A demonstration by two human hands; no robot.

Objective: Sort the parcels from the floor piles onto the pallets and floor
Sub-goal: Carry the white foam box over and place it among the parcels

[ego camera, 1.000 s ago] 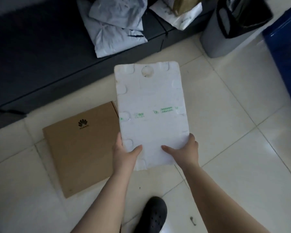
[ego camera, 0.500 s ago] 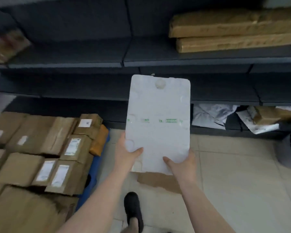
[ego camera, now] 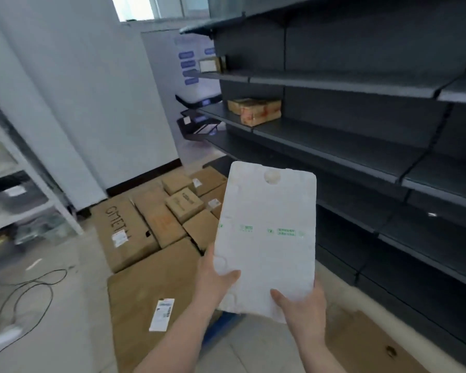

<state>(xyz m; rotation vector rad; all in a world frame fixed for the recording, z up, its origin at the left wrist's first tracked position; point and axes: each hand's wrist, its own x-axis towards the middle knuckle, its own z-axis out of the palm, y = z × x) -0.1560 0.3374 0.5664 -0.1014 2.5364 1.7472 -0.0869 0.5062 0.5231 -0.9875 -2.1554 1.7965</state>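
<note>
I hold a flat white foam parcel [ego camera: 267,238] with faint green print in front of me, long side pointing away. My left hand [ego camera: 215,281] grips its near left corner, thumb on top. My right hand [ego camera: 301,305] grips the near right corner, thumb on top too. Beneath and beyond the foam parcel lies a pile of brown cardboard parcels [ego camera: 156,227] with white labels, stacked on a blue pallet [ego camera: 221,324] whose edge shows near my left wrist.
Dark metal shelving [ego camera: 361,146] runs along the right, with two brown boxes [ego camera: 253,110] on a middle shelf. A flat brown carton [ego camera: 366,343] lies on the floor at lower right. A white rack [ego camera: 14,189] stands at left. Black cables [ego camera: 30,289] trail over the tiled floor.
My view has swung up and left from the floor to the aisle, shelving and the pile of cardboard parcels. Both hands keep the same grip on the foam parcel.
</note>
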